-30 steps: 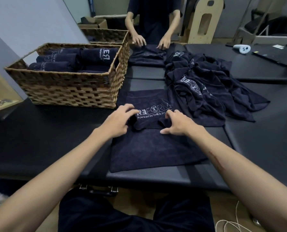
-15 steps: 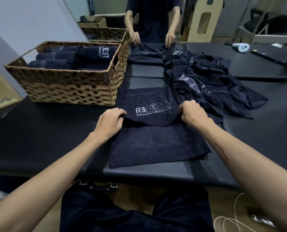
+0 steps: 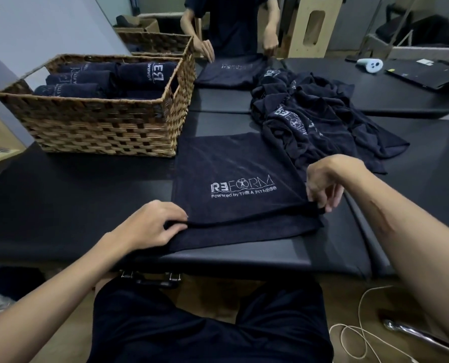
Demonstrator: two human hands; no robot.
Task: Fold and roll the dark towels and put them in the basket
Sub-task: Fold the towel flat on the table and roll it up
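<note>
So the towel point(image 3: 239, 184) being worked on is lying flat on the black counter point(image 3: 82, 195), right in front of the person, logo side up and readable from their seat. It's doubled over: the top layer's near edge runs left to right as a thick dark line, with a strip of the bottom layer still poking out closer to the person. That edge is the thing everything turns on, and it stretches straight between the two hands.

The left hand point(image 3: 150, 226) has the left end of that edge, fingers curled around it, so that grip is clamped on the cloth. The right hand point(image 3: 323, 187) is at the right end, thumb and fingertips pinched together on the corner, other fingers loosely hanging. Both grips are closed on the same towel, one per corner, about equally near to it.

The towel's long axis looks like it runs away from the person, toward the heap of unfolded towels point(image 3: 320, 121) just past its far right corner. The wicker basket point(image 3: 108, 127) sits off to the left front, just beside the towel's far left corner, already holding several rolled towels point(image 3: 84, 82). Best guess: the fold gets squared up next, then rolled, and the left hand has the shorter trip to the basket.
</note>
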